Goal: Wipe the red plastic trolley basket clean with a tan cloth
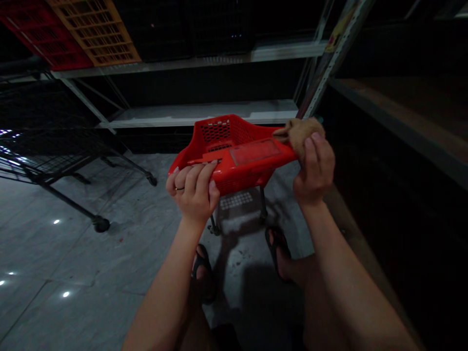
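Note:
A small red plastic shopping cart stands in front of me, with a perforated basket and dark legs on casters. My left hand, a ring on one finger, is closed around the left end of its handle bar. At the right end, my right hand grips a tan cloth bunched against the cart's rim. Part of the cloth is hidden behind my fingers. A pale rectangular panel is set into the top of the handle between my hands.
Behind the cart stands a white metal shelf rack. Red and yellow crates sit on its upper shelf. A dark wire cart on casters is at left. A dark ledge runs along the right. My sandalled feet are on the tiled floor.

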A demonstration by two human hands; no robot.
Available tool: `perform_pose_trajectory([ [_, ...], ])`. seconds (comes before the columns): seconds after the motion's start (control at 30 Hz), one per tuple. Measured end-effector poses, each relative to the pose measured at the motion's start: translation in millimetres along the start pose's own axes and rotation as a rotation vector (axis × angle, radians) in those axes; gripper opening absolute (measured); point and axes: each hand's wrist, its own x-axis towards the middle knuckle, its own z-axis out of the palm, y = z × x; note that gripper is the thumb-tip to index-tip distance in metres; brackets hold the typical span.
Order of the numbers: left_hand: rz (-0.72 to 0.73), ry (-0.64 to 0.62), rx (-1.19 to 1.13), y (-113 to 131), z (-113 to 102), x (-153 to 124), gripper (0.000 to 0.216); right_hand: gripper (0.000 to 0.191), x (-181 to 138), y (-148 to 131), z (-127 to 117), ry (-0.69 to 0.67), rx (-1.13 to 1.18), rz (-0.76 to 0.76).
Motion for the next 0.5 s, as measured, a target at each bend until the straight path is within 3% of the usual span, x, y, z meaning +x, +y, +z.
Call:
perform_pose_trajectory([
  [0.07, -0.021, 0.0, -0.002, 3, 1, 0, 0.038, 0.064, 0, 3, 4, 0.068, -0.035, 0.138],
  [0.13, -0.078, 0.033, -0.015, 8, 4, 0, 0.037, 0.065, 3, -14, 6, 0.071, -0.033, 0.227],
  [0.3, -0.209, 0.068, -0.035, 17, 10, -1, 0.036, 0.073, 12, -108, -1, -0.07, 0.141, 0.219],
  [0.4, -0.265, 0.075, -0.061, 14, 12, -4, 0.038, 0.067, 13, -148, -8, -0.259, 0.231, 0.101],
  [0.5, -0.257, 0.067, -0.104, 5, 12, -8, 0.04, 0.051, 7, -151, -9, -0.443, 0.241, -0.121],
])
